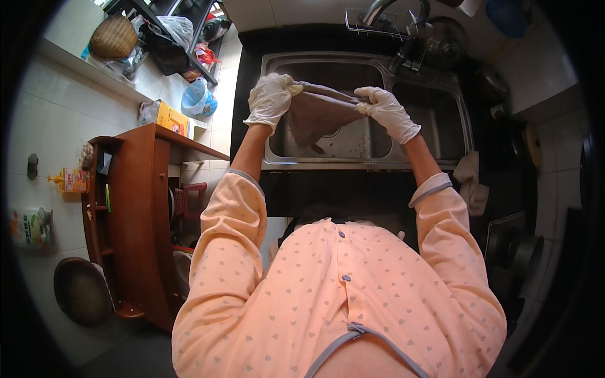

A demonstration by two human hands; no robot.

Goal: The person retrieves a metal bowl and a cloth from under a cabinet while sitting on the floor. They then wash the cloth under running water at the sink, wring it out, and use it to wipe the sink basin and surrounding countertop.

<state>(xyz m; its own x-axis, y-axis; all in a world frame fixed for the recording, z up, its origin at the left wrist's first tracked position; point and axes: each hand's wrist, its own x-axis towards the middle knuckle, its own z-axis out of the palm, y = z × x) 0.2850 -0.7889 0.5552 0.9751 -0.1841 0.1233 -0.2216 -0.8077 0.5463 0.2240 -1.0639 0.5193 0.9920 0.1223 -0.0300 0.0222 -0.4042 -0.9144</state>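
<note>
A greyish-brown cloth (314, 115) is stretched between my two hands above the left basin of a stainless steel double sink (331, 163). My left hand (272, 98), in a thin whitish disposable glove, grips the cloth's left end. At the other end, my right hand (385, 111) pinches the edge between thumb and fingers, gloved the same way. The cloth's middle sags in a triangle, hiding part of the basin. Below it, a dark scrap (317, 150) and small specks show on the basin floor, beside a partly covered drain.
A faucet (406, 52) and a wire rack (378, 26) stand behind the sink. A pale rag (471, 182) hangs over its right front corner. At left are a wooden cabinet (134, 212), a blue-lined bin (199, 98) and a wicker basket (113, 37). Pans (527, 253) sit at right.
</note>
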